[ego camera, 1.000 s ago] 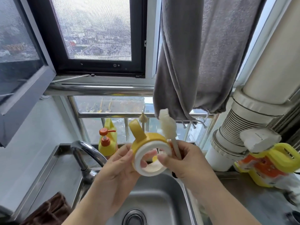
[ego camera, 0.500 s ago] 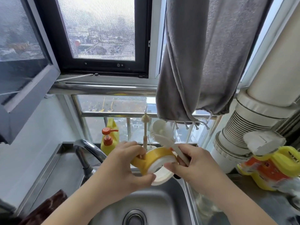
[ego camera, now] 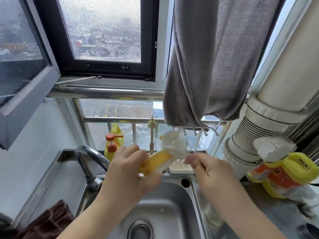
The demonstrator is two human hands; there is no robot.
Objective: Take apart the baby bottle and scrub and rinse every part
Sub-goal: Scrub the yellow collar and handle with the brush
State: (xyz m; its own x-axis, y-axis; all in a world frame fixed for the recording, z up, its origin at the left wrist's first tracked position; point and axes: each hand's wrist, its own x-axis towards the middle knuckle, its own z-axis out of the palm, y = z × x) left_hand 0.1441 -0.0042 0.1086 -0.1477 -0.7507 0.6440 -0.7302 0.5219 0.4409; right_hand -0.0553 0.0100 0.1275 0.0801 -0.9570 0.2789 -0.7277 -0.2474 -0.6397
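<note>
Scrubbing of one part is in hand over the sink [ego camera: 174, 200], which serves as the landmark. Left of the basin lie a dark brown cloth [ego camera: 46, 221] and the curved faucet [ego camera: 89, 159]; behind the faucet, on the ledge, stands a yellow soap dispenser [ego camera: 113, 144] with an orange pump.

Above the basin's back rim, the left hand [ego camera: 127, 171] has its grip clamped on the yellow bottle collar [ego camera: 155, 161], a ring with a white inner rim. The ring is seen nearly edge-on, its long axis slanting from lower left up to the right, its white-rimmed open face turned down and to the right, toward the other hand.

The right hand [ego camera: 208, 169] is closed around a thin handle, and the white sponge brush [ego camera: 174, 144] at its end presses against the collar's upper right edge; both are motion-blurred.

Right of the basin, on the steel surface [ego camera: 269, 214], sits a yellow-and-orange detergent jug [ego camera: 283, 175].

I judge the bottle already taken apart, since the collar is held alone. A clear item just right of the basin may be the bottle body, but I cannot tell. Rinsing this collar and cleaning the other parts seem left.
</note>
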